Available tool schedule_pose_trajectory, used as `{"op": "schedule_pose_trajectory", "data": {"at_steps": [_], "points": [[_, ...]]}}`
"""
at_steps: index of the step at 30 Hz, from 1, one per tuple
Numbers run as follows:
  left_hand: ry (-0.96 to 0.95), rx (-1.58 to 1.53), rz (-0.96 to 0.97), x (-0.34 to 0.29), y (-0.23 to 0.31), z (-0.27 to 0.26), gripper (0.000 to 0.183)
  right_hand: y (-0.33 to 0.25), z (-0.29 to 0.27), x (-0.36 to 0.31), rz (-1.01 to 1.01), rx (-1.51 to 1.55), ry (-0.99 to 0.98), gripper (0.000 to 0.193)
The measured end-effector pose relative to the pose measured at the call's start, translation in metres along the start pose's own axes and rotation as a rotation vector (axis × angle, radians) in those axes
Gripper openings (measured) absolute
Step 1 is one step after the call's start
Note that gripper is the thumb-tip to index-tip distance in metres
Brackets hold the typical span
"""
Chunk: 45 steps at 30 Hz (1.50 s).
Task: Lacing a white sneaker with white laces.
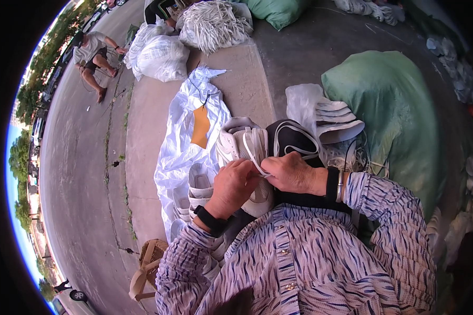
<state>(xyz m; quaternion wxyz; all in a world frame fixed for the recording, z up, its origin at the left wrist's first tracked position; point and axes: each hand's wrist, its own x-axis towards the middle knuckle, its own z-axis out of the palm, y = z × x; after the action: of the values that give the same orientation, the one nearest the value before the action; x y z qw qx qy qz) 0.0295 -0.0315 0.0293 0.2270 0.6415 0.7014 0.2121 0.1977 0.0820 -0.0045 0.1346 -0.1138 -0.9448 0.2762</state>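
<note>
A whitish lace-up sneaker (228,143) rests at my lap, its toe toward me and its padded collar away from me. My left hand (232,188) is closed over its left side, fingertips pinched at the white shoelace (251,148). From the right, my right hand (295,174) pinches the same lace, its fingers almost touching those of the left. The lace rises in a loop over the tongue. Both hands hide the middle of the shoe. Another pale lace (298,125) lies curved over black cloth (290,139) beside the shoe.
Several white shoes (199,181) are stacked left of my lap, by a white plastic sheet (172,142) with an orange-yellow piece (200,127) on it. A green sack (389,100) bulges at right, behind stacked white shoe parts (339,119). Far left, a person (93,55) sits low.
</note>
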Motion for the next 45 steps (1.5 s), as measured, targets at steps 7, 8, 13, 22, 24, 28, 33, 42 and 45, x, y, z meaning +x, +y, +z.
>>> {"op": "schedule_pose_trajectory", "data": {"at_steps": [7, 8, 13, 22, 24, 28, 33, 42, 45], "points": [[-0.022, -0.040, 0.010, 0.003, -0.002, -0.003, 0.010, -0.003, -0.013, 0.001, 0.085, 0.070, 0.006, 0.014], [-0.016, -0.075, 0.011, 0.003, -0.002, -0.003, 0.010, 0.000, -0.020, 0.003, 0.127, 0.103, -0.053, 0.015], [-0.045, -0.072, -0.003, -0.003, -0.001, 0.001, 0.010, 0.038, -0.083, 0.039, 0.517, 1.299, -0.024, 0.030], [0.150, -0.136, 0.004, -0.034, 0.004, 0.016, 0.024, -0.035, -0.136, 0.128, 0.016, 0.990, -0.090, 0.033], [0.195, -0.111, 0.099, -0.043, 0.003, 0.019, 0.023, -0.046, -0.138, 0.128, -0.124, 0.891, -0.319, 0.031], [0.181, -0.155, 0.072, -0.051, -0.006, 0.021, 0.017, -0.046, -0.157, 0.135, 0.017, 0.216, -0.053, 0.027], [0.119, -0.284, 0.036, -0.046, -0.017, 0.014, 0.011, -0.052, -0.175, 0.110, -0.056, 0.374, 0.149, 0.024], [0.009, -0.068, 0.079, 0.008, -0.011, -0.015, 0.017, -0.071, -0.200, 0.080, -0.417, -0.054, 0.294, 0.022], [-0.007, 0.225, 0.243, 0.018, 0.001, -0.010, 0.023, -0.075, -0.190, 0.076, -0.480, -0.057, 0.331, 0.024]]}}
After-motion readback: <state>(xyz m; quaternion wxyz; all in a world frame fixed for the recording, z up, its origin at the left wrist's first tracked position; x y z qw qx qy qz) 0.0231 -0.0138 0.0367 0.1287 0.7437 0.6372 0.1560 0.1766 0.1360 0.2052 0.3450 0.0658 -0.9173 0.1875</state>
